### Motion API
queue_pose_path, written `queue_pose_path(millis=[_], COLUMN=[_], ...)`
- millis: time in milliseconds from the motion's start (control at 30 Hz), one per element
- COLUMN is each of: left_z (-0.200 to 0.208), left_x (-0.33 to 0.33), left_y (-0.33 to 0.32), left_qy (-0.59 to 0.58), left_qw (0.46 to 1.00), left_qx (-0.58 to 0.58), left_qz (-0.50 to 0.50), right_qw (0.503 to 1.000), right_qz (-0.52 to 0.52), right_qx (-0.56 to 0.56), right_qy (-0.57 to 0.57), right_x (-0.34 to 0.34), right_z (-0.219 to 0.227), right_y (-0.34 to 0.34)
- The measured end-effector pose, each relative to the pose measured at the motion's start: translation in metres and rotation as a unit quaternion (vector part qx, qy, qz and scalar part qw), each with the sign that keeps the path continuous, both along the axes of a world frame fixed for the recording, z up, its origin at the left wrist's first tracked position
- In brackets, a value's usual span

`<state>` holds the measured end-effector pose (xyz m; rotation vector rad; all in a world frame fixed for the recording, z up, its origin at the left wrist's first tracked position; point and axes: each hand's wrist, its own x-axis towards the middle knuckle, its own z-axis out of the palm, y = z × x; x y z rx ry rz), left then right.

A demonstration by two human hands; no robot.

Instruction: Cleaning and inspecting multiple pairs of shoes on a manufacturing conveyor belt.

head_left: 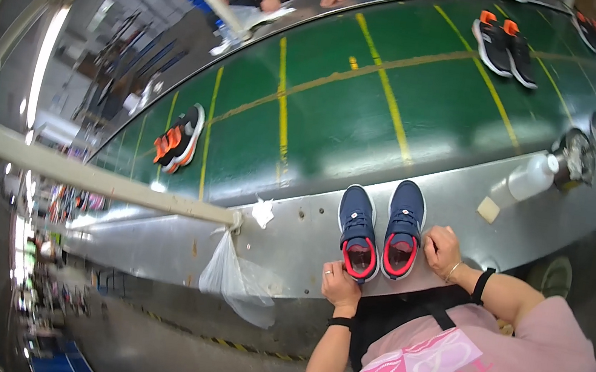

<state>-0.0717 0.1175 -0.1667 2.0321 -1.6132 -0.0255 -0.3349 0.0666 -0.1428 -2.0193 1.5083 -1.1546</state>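
Observation:
Two navy sneakers with white soles and red collar linings stand side by side on the steel ledge in front of me, toes pointing away. Close to the heel of the left sneaker (358,221) is my left hand (342,286), its fingers curled and their tips against the heel edge. My right hand (443,250) rests on the ledge just beside the right sneaker (406,218), fingers folded in. Nothing shows in that right hand, though its fingertips are partly hidden.
Beyond the steel ledge (287,261) runs a green conveyor belt (326,91) carrying black-and-orange shoes (502,49). A white bottle (527,179), a yellowish block (488,210) and a metal container (576,160) stand right. A plastic bag (229,271) hangs from a frame (107,186). People work across the belt.

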Motion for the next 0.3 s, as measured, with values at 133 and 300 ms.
queue_pose_path(millis=[133,300], left_z=[0.01,0.023], left_x=[0.015,0.052], left_y=[-0.004,-0.035], left_qy=[0.088,0.135], left_qw=[0.995,0.956], left_qx=[0.007,-0.022], left_qz=[-0.037,-0.259], right_qw=[0.996,0.989], right_qz=[-0.028,-0.07], right_qx=[0.052,0.03], right_qy=[0.061,0.129], right_x=[0.006,-0.021], right_z=[0.0,0.018], right_y=[-0.004,0.027])
